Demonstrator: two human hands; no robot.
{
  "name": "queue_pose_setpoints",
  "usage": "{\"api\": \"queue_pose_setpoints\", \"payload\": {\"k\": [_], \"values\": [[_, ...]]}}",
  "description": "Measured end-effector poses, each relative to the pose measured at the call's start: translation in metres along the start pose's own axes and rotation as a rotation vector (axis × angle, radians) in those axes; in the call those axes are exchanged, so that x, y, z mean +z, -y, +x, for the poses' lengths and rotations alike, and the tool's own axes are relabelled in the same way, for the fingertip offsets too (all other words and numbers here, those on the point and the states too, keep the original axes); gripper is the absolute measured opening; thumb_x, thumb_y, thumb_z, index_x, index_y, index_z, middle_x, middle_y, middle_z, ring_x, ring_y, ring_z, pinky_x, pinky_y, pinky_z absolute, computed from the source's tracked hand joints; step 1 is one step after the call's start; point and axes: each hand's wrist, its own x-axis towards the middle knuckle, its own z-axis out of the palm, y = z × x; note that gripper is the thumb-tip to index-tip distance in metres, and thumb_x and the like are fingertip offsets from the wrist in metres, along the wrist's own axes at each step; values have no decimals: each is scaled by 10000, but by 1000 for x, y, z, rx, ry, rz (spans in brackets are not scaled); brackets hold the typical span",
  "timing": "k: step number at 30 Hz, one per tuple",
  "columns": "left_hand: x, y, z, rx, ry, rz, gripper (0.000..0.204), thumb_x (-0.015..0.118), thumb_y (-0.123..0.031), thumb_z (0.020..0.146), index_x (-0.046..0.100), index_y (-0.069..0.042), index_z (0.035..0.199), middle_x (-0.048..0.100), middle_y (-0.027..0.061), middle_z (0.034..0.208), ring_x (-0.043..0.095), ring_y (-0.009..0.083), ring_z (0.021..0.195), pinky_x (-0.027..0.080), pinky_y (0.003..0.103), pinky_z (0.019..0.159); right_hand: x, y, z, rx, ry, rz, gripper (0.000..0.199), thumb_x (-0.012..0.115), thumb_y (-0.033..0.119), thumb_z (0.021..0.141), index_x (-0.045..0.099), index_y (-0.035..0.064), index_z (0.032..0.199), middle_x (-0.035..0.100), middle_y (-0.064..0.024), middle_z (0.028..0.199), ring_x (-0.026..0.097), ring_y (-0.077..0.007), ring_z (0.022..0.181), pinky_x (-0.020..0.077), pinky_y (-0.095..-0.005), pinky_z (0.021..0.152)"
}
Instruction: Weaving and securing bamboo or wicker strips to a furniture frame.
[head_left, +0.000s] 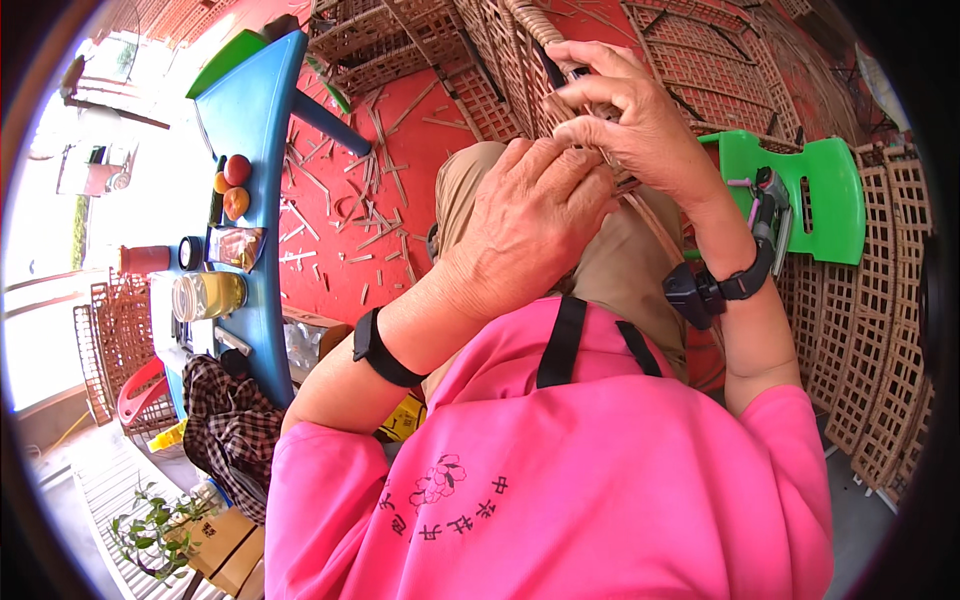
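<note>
Head view, and from where I stand both hands meet at the lower end of a brown woven piece (pixel 508 70) that reaches away from the wearer's knees. Its long axis runs roughly fore and aft, its thick rim on the right side, so it lies ahead of the grip. The right hand (pixel 650 125) is nearer, its curled fingers at that rim; the left hand (pixel 535 205) sits just this side, knuckles up, fingertips bunched beside the right thumb. What either one pinches is hidden, so I cannot tell how firmly they press. Thin strips (pixel 655 228) trail from beneath the right hand toward its wrist. Off to the right, a hand tool (pixel 767 205) lies along the left part of a green chair (pixel 838 200).
</note>
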Motion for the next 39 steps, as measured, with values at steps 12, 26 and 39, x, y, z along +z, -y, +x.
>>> {"api": "queue_pose_setpoints", "payload": {"k": [12,26,39], "values": [[-17,7,30,-180,436,-247,412,684,-131,763,552,-42,1142,640,166,1010,641,315,931,508,410,805,-18,44,-67,256,-664,529,278,654,87,885,615,-9,1144,593,-81,1159,575,-101,1012,486,-233,830],[-3,29,16,-898,501,-1257,314,656,-154,878,517,-63,1144,630,12,971,593,79,839,481,220,699,9,58,-106,487,-269,167,174,661,158,864,680,-7,916,625,-209,728,618,-322,613,456,-366,561],[-5,27,22,-965,510,-1248,312,664,-157,861,529,-36,1115,616,31,972,607,100,856,492,231,731,13,62,-114,633,-198,328,176,658,172,884,652,1,925,584,-145,620,582,-207,549,446,-336,547]]}}
